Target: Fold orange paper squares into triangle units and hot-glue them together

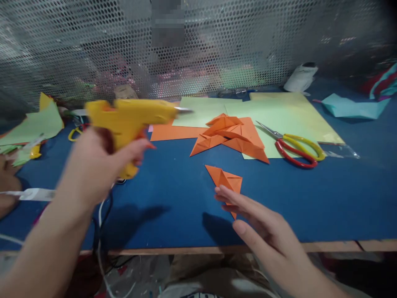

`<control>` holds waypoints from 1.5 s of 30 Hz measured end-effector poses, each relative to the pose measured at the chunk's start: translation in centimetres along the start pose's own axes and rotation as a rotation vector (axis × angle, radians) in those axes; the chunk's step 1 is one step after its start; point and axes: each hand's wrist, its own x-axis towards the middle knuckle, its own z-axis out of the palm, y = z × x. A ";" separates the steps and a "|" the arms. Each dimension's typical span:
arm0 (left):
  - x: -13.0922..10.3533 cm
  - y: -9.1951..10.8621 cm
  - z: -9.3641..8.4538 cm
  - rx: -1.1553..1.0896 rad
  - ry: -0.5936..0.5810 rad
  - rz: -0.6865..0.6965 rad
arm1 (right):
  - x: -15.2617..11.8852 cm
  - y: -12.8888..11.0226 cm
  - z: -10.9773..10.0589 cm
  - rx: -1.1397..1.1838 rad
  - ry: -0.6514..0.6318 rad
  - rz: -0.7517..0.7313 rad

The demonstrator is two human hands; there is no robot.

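Observation:
A yellow hot glue gun (pixel 133 118) is gripped in my left hand (pixel 89 165), raised over the left part of the table. Its metal nozzle points right, and the hand is slightly blurred. Below and to the right, a small folded orange paper piece (pixel 231 182) lies on the blue tabletop. My right hand (pixel 266 225) hovers at that piece with its fingers stretched out and thumb apart; whether the fingertips touch the paper I cannot tell. Behind it rests a cluster of similar folded orange papers (pixel 229 134), partly on flat sheets.
Scissors (pixel 297 147) with red and yellow handles lie right of the cluster, on pale green paper sheets (pixel 266 109). A light blue folded paper (pixel 353 106) sits at the far right. A white cord (pixel 99 231) hangs over the table's front edge. Perforated metal mesh (pixel 217 54) stands behind.

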 end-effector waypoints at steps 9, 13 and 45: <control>-5.5 10.5 9.0 -0.139 -0.581 0.727 | -0.3 -0.2 6.0 0.521 0.388 0.190; -6.7 11.5 9.7 -0.110 -0.704 0.833 | 0.5 0.1 3.9 0.525 0.441 0.267; 1.4 -2.4 17.3 0.098 -0.364 1.436 | 6.6 12.6 -7.0 0.455 -0.385 0.472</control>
